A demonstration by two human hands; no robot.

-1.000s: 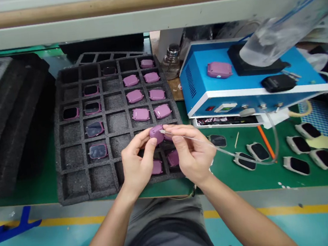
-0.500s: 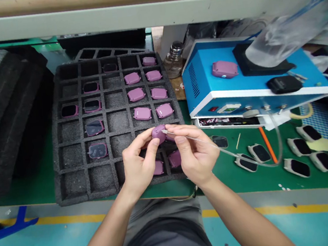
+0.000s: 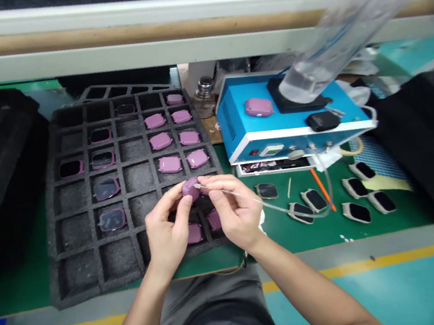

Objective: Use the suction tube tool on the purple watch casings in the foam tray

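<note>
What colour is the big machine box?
The machine box is blue with white trim, best seen in the head view.

**Q:** What lies at left in the figure?
**A:** A foam tray (image 3: 77, 232) on a mat (image 3: 20, 271), with cases (image 3: 161, 140) in its cells.

**Q:** And at right?
**A:** A box (image 3: 244, 122), with a jar (image 3: 205, 100) behind its left corner. A top case (image 3: 259, 107) and a pad (image 3: 322, 121) lie on it; shells (image 3: 358, 213) lie before it.

**Q:** Centre?
**A:** Over the tray's near cells, the left hand (image 3: 166, 232) grips a small case (image 3: 191, 189); the right hand (image 3: 233, 213) pinches a tube (image 3: 245, 201) touching it.
</note>
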